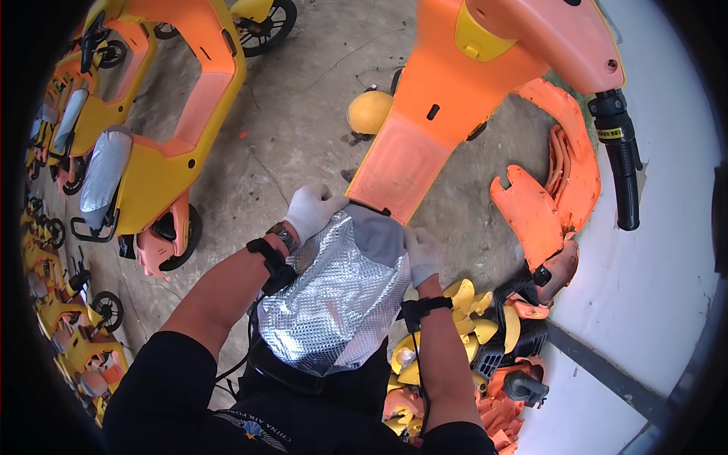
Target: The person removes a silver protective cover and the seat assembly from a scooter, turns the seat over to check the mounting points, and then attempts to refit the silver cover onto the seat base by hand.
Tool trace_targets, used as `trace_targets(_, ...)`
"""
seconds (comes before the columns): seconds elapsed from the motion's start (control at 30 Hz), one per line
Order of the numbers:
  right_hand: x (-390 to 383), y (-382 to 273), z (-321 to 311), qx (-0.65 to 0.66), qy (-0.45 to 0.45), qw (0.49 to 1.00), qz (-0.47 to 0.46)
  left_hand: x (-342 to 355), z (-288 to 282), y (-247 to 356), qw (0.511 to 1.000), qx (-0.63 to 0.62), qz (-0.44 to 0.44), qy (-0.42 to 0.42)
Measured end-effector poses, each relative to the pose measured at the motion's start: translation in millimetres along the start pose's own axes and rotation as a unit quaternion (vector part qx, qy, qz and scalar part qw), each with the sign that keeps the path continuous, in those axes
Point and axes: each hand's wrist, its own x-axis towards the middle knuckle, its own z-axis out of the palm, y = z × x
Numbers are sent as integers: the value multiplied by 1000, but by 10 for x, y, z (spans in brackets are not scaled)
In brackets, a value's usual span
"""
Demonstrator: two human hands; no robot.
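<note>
A silver quilted cover (326, 296) with a grey patch at its top lies over the seat area of an orange and pink scooter (394, 163), just in front of my body. My left hand (309, 208), in a white glove, pinches the cover's top left edge beside the pink footboard. My right hand (421, 250), also gloved, is closed on the cover's top right edge. Both wrists wear black straps with cables. The scooter's black handlebar grip (626, 182) hangs at the upper right.
Several yellow and orange scooters (155, 174) stand along the left. Loose orange panels (523, 212) lie by the white wall (667, 243), with yellow parts (474, 326) and black crates piled at lower right. A round yellow object (368, 112) sits beside the footboard.
</note>
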Motion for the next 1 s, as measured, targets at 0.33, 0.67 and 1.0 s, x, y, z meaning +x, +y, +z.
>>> trace_targets(0.33,336,629,164,57,20,998,23,168,129,-105,999,0,-25,-24)
trace_targets(0.67,486,971,334,105,-25,992,72,372,219,-358,997,13,-27,-67)
trace_targets(1.0,458,701,299,154,-28,986,59,537,205,-494,992,50,-22,-113)
